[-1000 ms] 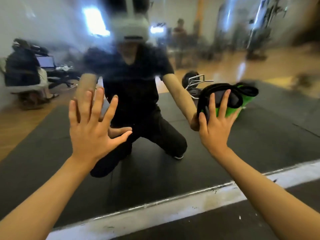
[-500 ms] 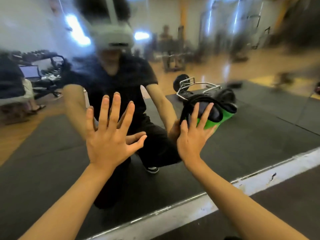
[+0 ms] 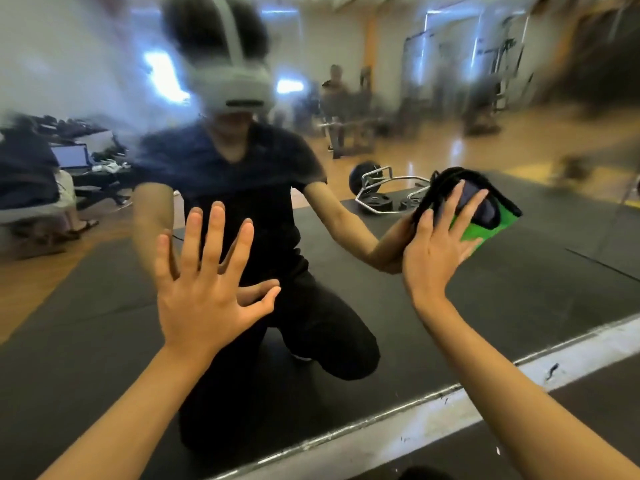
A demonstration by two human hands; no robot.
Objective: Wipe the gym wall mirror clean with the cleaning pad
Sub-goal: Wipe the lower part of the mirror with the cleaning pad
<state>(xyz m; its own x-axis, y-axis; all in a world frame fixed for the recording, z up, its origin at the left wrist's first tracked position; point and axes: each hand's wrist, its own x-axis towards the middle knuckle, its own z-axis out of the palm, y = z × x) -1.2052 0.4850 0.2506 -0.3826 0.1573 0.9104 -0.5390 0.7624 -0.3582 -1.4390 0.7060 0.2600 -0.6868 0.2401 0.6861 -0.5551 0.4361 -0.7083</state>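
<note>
While both hands (image 3: 434, 252) press mirror (image 3: 519, 289), floor strip (image 3: 433, 420) borders below.

no readable text anywhere; laptop screen (image 3: 71, 156) reflected at the mirror's (image 3: 519, 271) left edge is too blurred.

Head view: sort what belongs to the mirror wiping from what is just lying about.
In the job: mirror; cleaning pad, pressed to the glass by the right hand; left hand, flat on the glass.
Lying about, seen reflected: barbell frame; laptop; weight bench.
</note>
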